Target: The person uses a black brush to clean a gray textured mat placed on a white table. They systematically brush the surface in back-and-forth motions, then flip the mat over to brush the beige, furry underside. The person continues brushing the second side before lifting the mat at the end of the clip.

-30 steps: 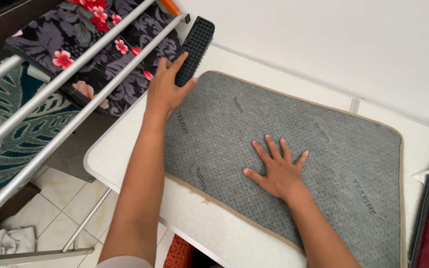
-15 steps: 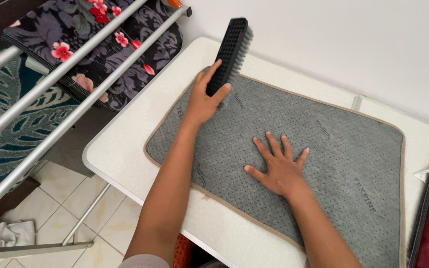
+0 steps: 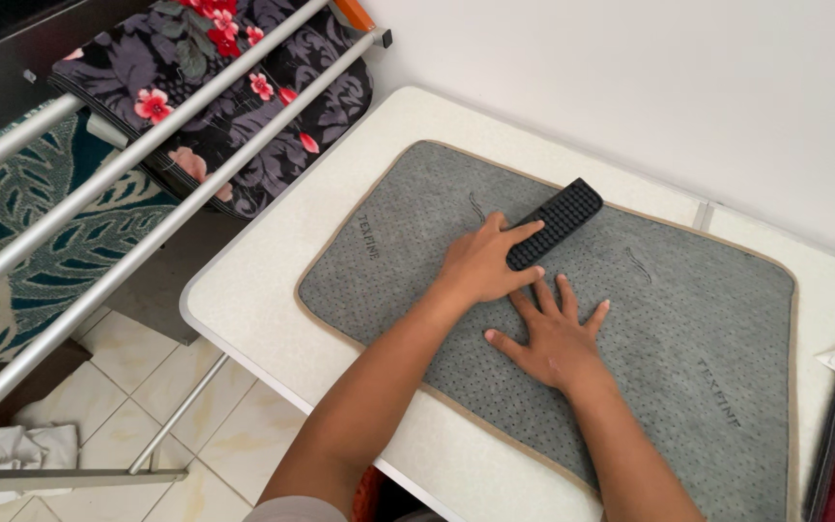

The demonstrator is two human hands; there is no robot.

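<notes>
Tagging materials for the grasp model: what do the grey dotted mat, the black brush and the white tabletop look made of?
Grey dotted mat: likely felt-like fabric backing with small anti-slip dots, matte, tan stitched edging.
Black brush, gripped in the left hand: probably moulded plastic or rubber, matte, studded back.
White tabletop: looks like hard plastic or laminate, slightly textured, rounded rim.
The right hand lies flat on the mat.

Pretty bright, even daylight-ish light here — no harsh glare anywhere. The white wall [image 3: 649, 87] and the counter [image 3: 273, 280] look clean, not blown out. Shadows are soft, just a faint one under the left hand [image 3: 480, 263] and the brush [image 3: 555, 222] on the mat [image 3: 688, 319]. Everything's sharp — only slight stretching toward the edges, like the rails [image 3: 99, 213].
</notes>
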